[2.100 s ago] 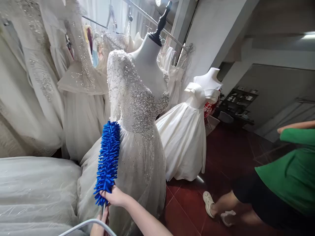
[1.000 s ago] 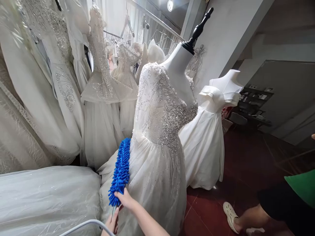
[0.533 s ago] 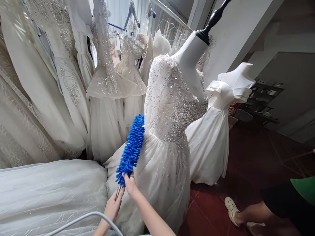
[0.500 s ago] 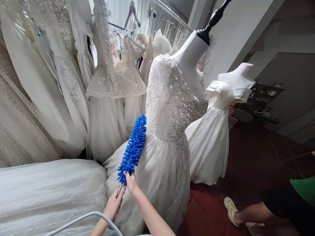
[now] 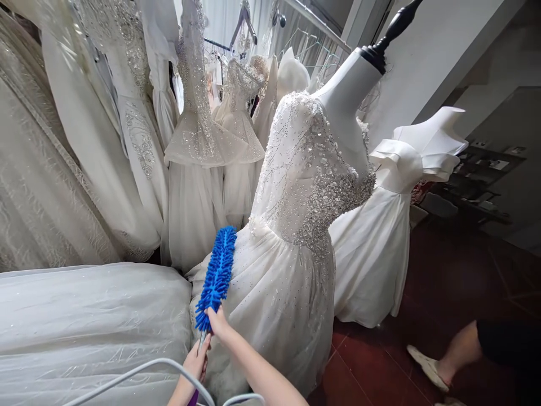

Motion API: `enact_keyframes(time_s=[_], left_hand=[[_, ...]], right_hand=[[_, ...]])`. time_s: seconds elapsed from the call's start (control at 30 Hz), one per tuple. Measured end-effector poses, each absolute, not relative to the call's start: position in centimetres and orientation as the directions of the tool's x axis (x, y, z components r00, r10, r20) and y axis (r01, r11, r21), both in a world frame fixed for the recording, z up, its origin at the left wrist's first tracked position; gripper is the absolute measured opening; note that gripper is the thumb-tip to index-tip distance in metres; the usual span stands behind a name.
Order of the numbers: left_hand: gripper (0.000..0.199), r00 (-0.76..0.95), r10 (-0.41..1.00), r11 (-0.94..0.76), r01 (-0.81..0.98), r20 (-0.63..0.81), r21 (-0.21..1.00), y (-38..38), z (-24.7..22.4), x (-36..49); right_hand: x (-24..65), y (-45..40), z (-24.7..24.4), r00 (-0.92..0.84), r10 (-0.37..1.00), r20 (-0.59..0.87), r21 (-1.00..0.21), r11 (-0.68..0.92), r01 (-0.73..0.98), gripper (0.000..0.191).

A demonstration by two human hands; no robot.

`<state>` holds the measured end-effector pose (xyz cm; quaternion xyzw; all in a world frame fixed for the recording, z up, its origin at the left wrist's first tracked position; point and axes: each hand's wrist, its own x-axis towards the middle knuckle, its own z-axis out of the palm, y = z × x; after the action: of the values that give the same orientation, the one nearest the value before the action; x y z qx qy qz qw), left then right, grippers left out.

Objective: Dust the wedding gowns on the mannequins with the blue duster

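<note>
A blue duster with shaggy strands leans up and slightly right, its head against the skirt of a beaded white gown on a mannequin. Its metal handle is gripped by my left hand, fingers wrapped round it below the blue part. My right hand is closed on the lower end of the blue head, just above the left. The gown's bodice carries silver beads and flowers. A wide white skirt spreads out to the left of the duster.
White dresses hang from a rail behind. A second mannequin in an off-shoulder gown stands to the right. At lower right are a person's leg and pale shoe. A pale cable loops in front.
The duster and both hands have moved down and a little left, away from the gown's waist. The view has shifted left, and the person's leg at the right has changed position.
</note>
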<state>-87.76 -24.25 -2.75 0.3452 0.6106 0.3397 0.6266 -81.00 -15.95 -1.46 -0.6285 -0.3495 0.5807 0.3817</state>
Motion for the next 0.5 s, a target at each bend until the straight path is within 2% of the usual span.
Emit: enact_keyframes(time_s=[0.13, 0.27, 0.37, 0.5], left_hand=[[0.050, 0.031, 0.931, 0.364, -0.008, -0.364, 0.931, -20.8, 1.4, -86.9], [0.047, 0.108, 0.958, 0.258, 0.067, -0.264, 0.964, -18.3, 2.4, -85.9], [0.051, 0.162, 0.923, 0.340, 0.077, -0.348, 0.937, -18.8, 0.0, -85.1], [0.059, 0.090, 0.857, 0.501, 0.089, -0.508, 0.861, -21.7, -4.0, -85.3]], right_hand=[[-79.6, -12.7, 1.8, 0.089, 0.940, -0.331, -0.944, -0.328, -0.045, 0.028], [-76.9, -11.2, 3.5, 0.108, 0.904, -0.414, -0.910, -0.412, -0.041, 0.038], [-75.8, -11.7, 2.4, 0.113, 0.856, -0.505, -0.862, -0.507, -0.008, 0.040], [-77.2, -13.7, -0.7, 0.103, 0.806, -0.583, -0.808, -0.589, 0.029, 0.040]])
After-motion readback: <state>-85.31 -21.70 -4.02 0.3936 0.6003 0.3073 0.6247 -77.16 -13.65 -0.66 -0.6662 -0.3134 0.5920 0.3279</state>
